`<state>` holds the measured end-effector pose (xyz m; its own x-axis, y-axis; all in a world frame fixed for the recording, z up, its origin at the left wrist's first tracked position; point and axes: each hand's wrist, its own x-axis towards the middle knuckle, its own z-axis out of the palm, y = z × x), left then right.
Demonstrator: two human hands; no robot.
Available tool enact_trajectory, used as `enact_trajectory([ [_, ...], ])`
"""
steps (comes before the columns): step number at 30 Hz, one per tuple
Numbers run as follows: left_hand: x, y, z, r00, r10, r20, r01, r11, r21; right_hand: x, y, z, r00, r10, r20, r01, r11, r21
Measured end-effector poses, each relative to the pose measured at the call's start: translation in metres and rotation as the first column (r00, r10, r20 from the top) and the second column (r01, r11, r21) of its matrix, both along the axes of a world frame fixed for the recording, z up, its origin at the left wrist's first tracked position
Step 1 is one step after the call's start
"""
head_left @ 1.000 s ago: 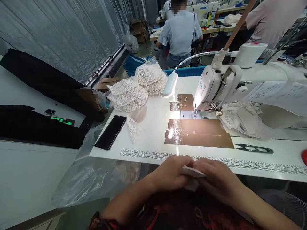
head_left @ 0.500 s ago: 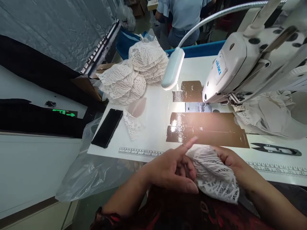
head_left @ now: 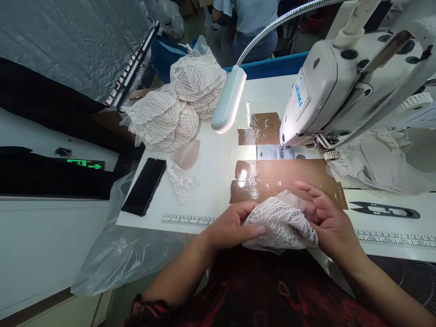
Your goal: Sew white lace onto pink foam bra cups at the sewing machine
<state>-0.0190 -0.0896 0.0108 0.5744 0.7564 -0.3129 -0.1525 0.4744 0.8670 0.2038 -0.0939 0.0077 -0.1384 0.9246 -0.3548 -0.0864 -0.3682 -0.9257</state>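
A folded white lace fabric piece (head_left: 277, 222) with a sheer layer is held between both my hands at the front edge of the table. My left hand (head_left: 235, 227) is closed on its left end, thumb lying on top and fingers hidden beneath. On the other side my right hand (head_left: 325, 215) holds the right end against the palm and thumb, with its forefinger stretched away. Beyond the hands, brown tape (head_left: 289, 170) covers the bed of the white sewing machine (head_left: 316, 86), whose needle area is lit.
Stacked lace pieces (head_left: 160, 116) lie at the back left. A black phone (head_left: 144, 186) and a lace scrap (head_left: 180, 181) are nearer. Thread snips (head_left: 384, 210) and more white fabric (head_left: 374, 159) lie right. A lamp (head_left: 230, 100) hangs over the table; a person (head_left: 255, 22) sits beyond.
The lace piece has moved left and up and been turned. My left hand has gone from loosely curled beside it to gripping it; my right hand's fingers have spread. The view has shifted slightly.
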Motion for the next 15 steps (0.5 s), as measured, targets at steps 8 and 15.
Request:
enact_trajectory([
  [8,0.019,-0.008,-0.002,0.974,0.207,-0.095,-0.204,0.978,0.040,0.008,0.008,-0.006,0.977,0.213,-0.027,-0.212,0.976,0.045],
  [15,0.019,-0.017,-0.001,0.867,0.426,0.258,-0.318,0.872,-0.372,0.006,0.000,0.003,0.999,0.000,0.034,-0.005,0.990,0.142],
])
